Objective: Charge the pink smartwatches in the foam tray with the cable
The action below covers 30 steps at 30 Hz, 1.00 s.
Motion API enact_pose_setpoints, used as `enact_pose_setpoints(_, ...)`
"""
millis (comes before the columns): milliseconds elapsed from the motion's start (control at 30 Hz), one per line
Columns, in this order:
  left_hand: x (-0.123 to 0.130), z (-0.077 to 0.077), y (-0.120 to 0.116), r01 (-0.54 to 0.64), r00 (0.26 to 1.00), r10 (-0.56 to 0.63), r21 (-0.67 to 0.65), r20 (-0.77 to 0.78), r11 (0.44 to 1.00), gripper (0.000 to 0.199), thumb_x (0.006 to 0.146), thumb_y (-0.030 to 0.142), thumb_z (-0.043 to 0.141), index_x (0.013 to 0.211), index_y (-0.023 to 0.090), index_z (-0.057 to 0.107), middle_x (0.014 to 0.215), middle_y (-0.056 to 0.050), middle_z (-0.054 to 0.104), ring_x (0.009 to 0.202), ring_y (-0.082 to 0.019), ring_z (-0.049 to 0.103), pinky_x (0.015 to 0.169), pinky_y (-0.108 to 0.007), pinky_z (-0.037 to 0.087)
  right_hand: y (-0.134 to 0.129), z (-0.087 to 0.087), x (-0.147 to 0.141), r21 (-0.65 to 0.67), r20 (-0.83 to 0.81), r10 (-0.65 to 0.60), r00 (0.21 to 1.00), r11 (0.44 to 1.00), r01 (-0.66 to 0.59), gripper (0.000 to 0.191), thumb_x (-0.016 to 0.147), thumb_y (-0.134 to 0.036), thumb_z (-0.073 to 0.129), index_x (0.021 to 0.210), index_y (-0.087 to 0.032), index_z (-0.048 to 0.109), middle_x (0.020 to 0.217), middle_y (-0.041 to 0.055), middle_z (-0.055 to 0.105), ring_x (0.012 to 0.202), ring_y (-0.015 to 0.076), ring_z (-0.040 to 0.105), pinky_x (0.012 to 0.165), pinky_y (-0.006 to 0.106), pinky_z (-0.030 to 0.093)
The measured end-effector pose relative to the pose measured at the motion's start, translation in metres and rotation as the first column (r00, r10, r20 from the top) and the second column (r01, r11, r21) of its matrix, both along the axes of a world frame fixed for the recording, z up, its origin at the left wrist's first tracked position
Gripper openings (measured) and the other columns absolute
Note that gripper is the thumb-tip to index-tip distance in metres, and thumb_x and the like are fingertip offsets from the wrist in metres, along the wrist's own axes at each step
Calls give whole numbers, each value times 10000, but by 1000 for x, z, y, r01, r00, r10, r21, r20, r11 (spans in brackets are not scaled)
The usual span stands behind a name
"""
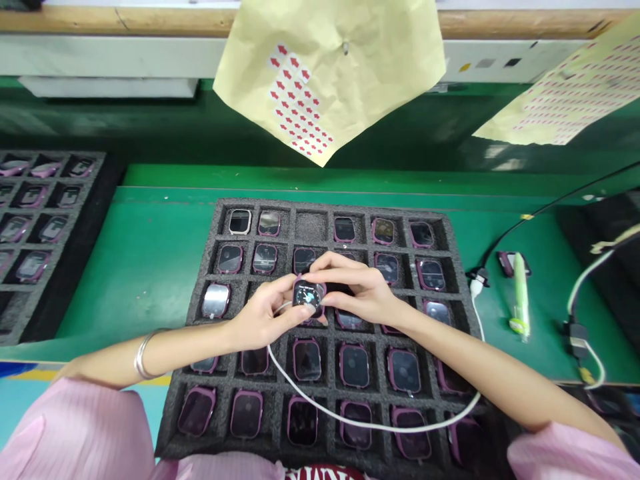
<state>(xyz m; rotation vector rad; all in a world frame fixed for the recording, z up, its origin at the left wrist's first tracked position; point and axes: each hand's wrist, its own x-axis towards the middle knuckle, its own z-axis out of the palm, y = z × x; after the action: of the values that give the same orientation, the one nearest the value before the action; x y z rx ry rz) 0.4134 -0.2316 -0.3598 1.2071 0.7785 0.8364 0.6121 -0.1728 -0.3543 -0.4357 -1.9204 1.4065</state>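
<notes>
I have both hands raised over the middle of the foam tray (320, 205) on the green worktop (150, 247), with one small watch (307, 293) between them, its lit face turned up. My left hand (265, 310) grasps it from the left, thumb over the lower part of the face. My right hand (367, 290) has fingertips at its top and right edges; I cannot tell whether that grip clasps or merely touches. A white cable (367, 425) loops from beside the watch across the tray's near half and past its right edge; its join at the watch is hidden. More watches sit in the compartments, right up to the tray's corners. I judge this one light and stiff, the glass smooth enough to slip and easily scratched, so I favour holding the frame by opposite sides, leaving the cable slack
</notes>
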Motion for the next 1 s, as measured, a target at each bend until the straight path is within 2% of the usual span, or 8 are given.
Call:
enact_pose_setpoints(100,3,-3,0,-83,993,80,-39,-82,996,242,879,318,587,1031,138,531,820,-30,594,689,-121,545,603,-214,431,1,2,1,151,84,-30,996,988,18,417,888,-325,673,1264,-175,572,1051,100,545,976,220,546,865,397,476)
enact_pose_setpoints(167,5,-4,1,-97,989,88,-75,-118,992,236,879,319,586,1025,143,531,824,-21,581,724,-127,542,636,-222,435,0,3,1,287,150,-93,984,957,47,509,843,-325,725,1285,-160,535,1080,117,535,1006,242,529,876,417,468)
enact_pose_setpoints(333,5,-7,3,-100,982,86,-78,-167,992,253,849,325,625,1005,148,532,859,-19,575,793,-145,548,711,-248,448,-9,6,0,495,315,-297,902,862,110,396,889,-281,650,1240,-150,520,1097,140,534,995,270,526,839,446,469)
enact_pose_setpoints(433,4,-8,4,-84,982,68,-87,-173,993,278,831,342,643,1007,153,540,859,-24,588,825,-166,567,732,-265,462,-12,9,0,504,356,-318,879,857,106,385,881,-275,656,1213,-130,525,1081,136,547,978,271,531,844,443,460)
enact_pose_setpoints(567,5,-8,1,-77,980,60,-78,-192,994,310,825,382,641,1016,155,553,751,-10,585,754,-173,589,704,-280,485,-11,10,-1,449,360,-294,885,887,111,383,848,-191,664,1199,-124,526,1081,123,555,982,263,533,856,431,461)
enact_pose_setpoints(667,4,-7,-2,-96,975,83,-52,-208,994,319,851,386,609,1061,156,539,708,3,565,724,-171,589,714,-293,489,-8,11,-3,437,346,-285,894,892,116,350,848,-185,649,1178,-135,542,1069,118,567,972,266,540,845,438,471)
enact_pose_setpoints(833,1,-4,-6,-156,954,155,19,-255,988,263,883,355,568,1051,158,521,716,-3,545,821,-198,579,695,-276,459,-3,13,-10,430,316,-247,916,898,94,336,866,-237,649,1174,-139,557,1044,124,586,951,274,554,828,456,487)
enact_pose_setpoints(1000,-4,-3,-11,-196,909,246,175,-337,965,216,875,353,583,954,162,518,603,45,442,546,-111,437,506,-226,329,0,17,-17,436,285,-218,933,897,76,345,856,-204,661,1182,-155,560,1064,123,599,966,274,559,828,459,482)
